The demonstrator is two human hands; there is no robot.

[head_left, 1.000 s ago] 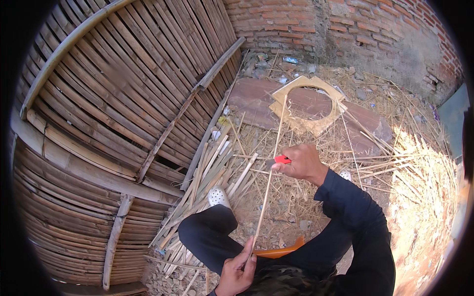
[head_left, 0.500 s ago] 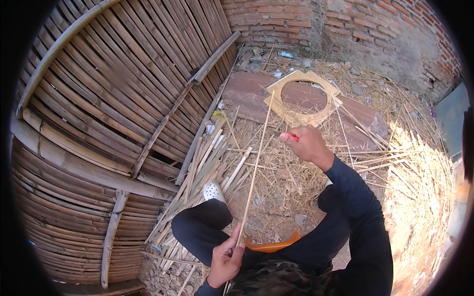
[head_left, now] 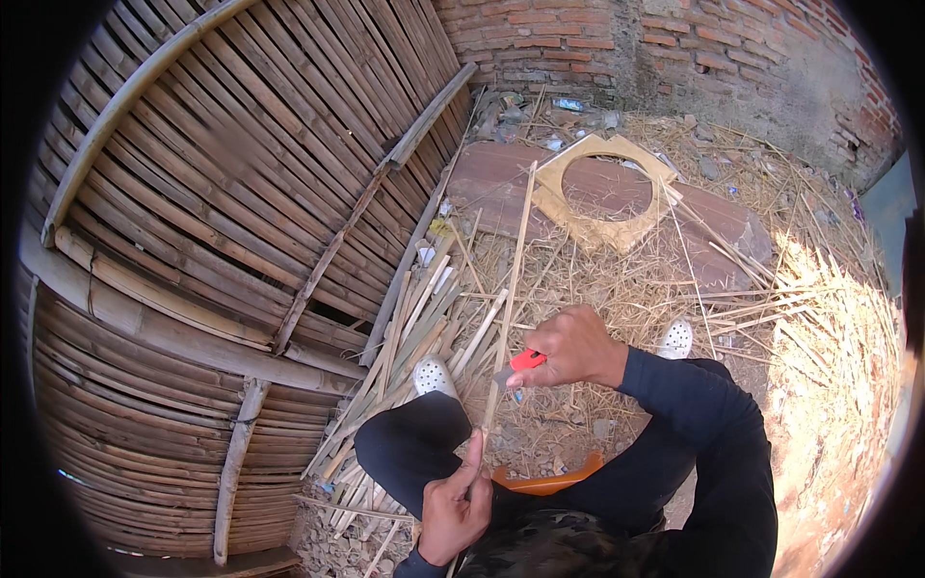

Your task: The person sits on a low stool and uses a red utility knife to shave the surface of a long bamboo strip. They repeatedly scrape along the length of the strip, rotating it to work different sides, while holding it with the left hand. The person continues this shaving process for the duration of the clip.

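A long, thin bamboo strip (head_left: 515, 279) slants up and away from my lap. My left hand (head_left: 457, 511) pinches it near its lower end, with the thumb stretched along it. Closed around the red handle of a knife (head_left: 528, 360) is my right hand (head_left: 578, 347). The short grey blade meets the strip, or lies just over it, a little beyond my left thumb; exact contact is hard to tell. The strip's far end reaches up beside a tan board with a round hole (head_left: 624, 231).
Cut bamboo strips (head_left: 395, 356) lie heaped at my left, beside a slatted bamboo wall (head_left: 222, 193). Shavings (head_left: 617, 289) cover the ground. A brown board (head_left: 491, 183) lies ahead, before a brick wall (head_left: 540, 43). An orange seat edge (head_left: 549, 479) shows between my legs.
My right hand and the knife have come back along the strip toward my left hand, with the blade now at the strip. The left hand keeps its hold. The view has shifted slightly.
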